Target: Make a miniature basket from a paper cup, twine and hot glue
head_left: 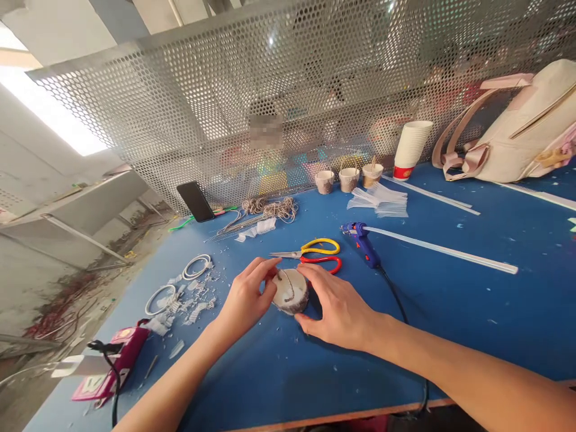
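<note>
A small paper cup (pixel 291 292) with a rough grey-brown wrapped side stands on the blue table in front of me. A short piece of twine (pixel 291 287) curves across its pale top like a handle. My left hand (pixel 250 292) is at the cup's left rim, thumb and forefinger pinched at the end of the twine. The fingertips partly hide what they grip. My right hand (pixel 335 305) curls round the cup's right side, thumb at the front and fingers at the back. Just behind the cup lie scissors (pixel 310 254) with one yellow and one red handle.
A blue glue gun (pixel 361 243) with a long glue stick lies to the right, its black cable running to the front edge. Behind are finished little cups (pixel 349 180), stacked paper cups (pixel 410 150), twine bundles (pixel 274 209) and a phone (pixel 195 201). A pink power strip (pixel 114 363) lies left.
</note>
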The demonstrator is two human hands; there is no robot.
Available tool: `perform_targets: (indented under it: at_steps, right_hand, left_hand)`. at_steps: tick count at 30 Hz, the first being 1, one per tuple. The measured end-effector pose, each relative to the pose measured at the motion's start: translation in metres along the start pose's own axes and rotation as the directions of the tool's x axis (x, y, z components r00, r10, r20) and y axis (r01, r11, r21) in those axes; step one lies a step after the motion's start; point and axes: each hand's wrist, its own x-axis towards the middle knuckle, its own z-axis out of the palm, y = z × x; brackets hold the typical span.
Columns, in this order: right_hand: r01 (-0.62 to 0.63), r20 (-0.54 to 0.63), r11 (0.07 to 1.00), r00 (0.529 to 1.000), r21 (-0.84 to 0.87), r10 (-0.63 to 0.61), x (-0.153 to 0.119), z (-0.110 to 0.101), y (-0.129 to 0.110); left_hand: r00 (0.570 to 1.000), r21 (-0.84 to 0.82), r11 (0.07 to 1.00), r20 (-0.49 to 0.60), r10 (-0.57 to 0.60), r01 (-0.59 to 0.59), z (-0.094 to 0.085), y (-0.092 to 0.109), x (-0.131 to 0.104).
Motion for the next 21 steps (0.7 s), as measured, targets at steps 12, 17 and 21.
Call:
perform_targets:
  at_steps: [12,17,21]
  right_hand:
    - [-0.114,0.042,0.988,0.993,0.103,0.110,0.006,0.006,0.008]
    - [-0.202,0.151,0.956,0.973,0.213,0.172,0.012,-0.005,0.015]
    - [-0.245,0.193,0.916,0.963,0.318,0.190,0.015,-0.008,0.019]
  left_hand:
    - [0.926,-0.433,0.819,0.146,-0.349,0.377,-0.002,-0.010,0.003]
    - [0.922,-0.434,0.847,0.357,-0.149,0.305,-0.012,-0.015,0.006]
    - [0.897,-0.444,0.858,0.439,-0.044,0.259,-0.008,-0.014,0.006]
